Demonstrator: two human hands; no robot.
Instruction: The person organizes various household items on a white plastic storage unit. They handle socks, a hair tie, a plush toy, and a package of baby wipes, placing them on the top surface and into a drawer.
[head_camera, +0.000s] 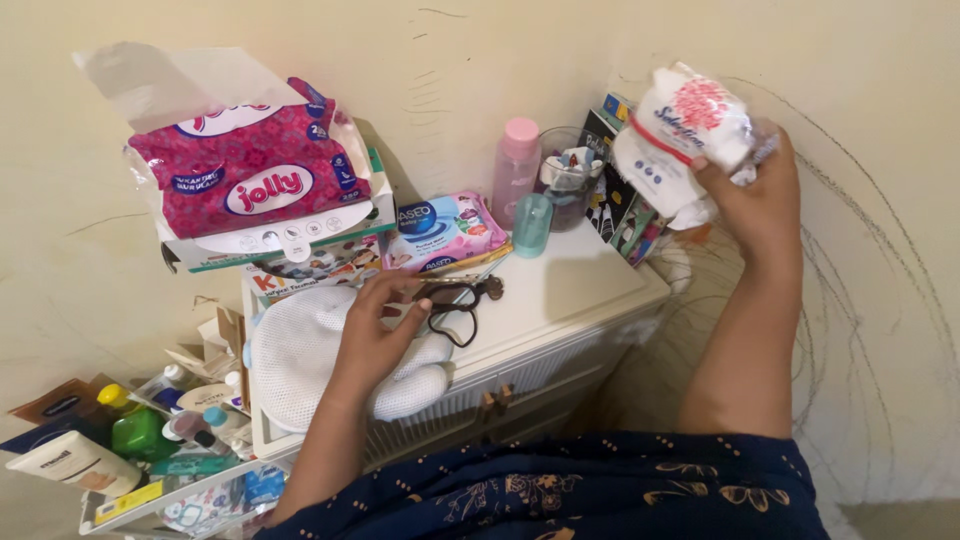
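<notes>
White-and-red pack (680, 125) in right grip (755, 195)

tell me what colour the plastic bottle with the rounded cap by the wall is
Pink, cap and body alike; head view.

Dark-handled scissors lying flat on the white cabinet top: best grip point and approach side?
Probably by the handle loops, coming from above. The dark-handled scissors lie flat on the white cabinet top; the left hand already rests on them, and the loops project clear toward the front edge.
</notes>
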